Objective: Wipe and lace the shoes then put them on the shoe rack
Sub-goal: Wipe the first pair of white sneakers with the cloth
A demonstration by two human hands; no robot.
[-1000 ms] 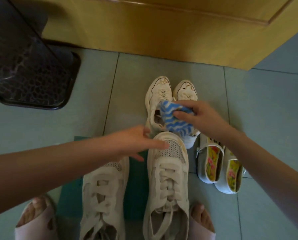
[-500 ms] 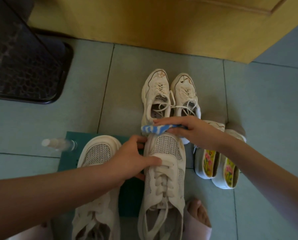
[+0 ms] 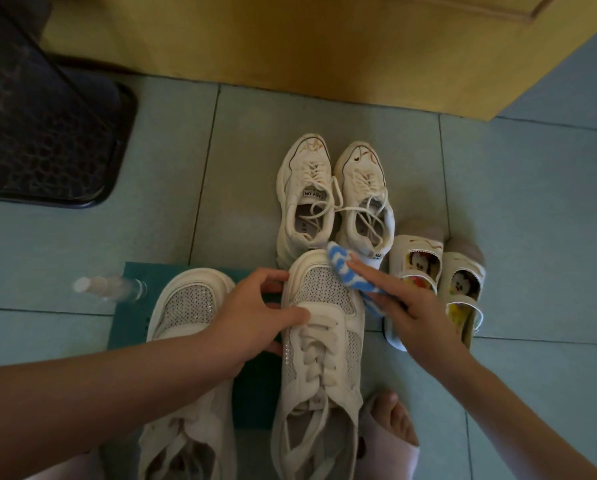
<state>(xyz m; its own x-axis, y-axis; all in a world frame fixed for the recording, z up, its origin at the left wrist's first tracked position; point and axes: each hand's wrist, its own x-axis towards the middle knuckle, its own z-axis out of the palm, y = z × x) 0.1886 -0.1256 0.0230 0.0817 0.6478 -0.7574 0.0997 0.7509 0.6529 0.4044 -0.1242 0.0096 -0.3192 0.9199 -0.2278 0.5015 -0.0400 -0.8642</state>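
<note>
Two bare hands work over one white sneaker (image 3: 321, 344) at the lower centre of the frame. The left hand (image 3: 252, 323) comes in from the lower left with the forearm almost level, and its fingers clasp the shoe's toe end, thumb across the top lace and fingertips on the sole's edge. The right hand (image 3: 404, 306) reaches in from the lower right, fingers extended and pressing a blue-and-white cloth (image 3: 349, 271) flat against the right side of that same toe (the cloth is pinned under the fingers, not bunched in a fist).

The second sneaker of the pair (image 3: 186, 368) lies just left of it, its middle covered by the left forearm and its heel cut off by the bottom edge. Both stand partly on a green mat (image 3: 134, 306), which is mostly hidden beneath them. A small spray bottle (image 3: 108, 288) at the mat's left edge is blurred. A dark rack (image 3: 37, 126) in the upper left is cut off by the frame. A foot in a pale slipper (image 3: 390, 441) shows at the bottom.

Six shoes are counted in three pairs: the large sneakers, a smaller laced pair (image 3: 335, 199) above centre, and a child's cartoon-lined pair (image 3: 439, 289) at right, its left shoe partly behind the right hand. There is one cloth, one bottle, one mat.
</note>
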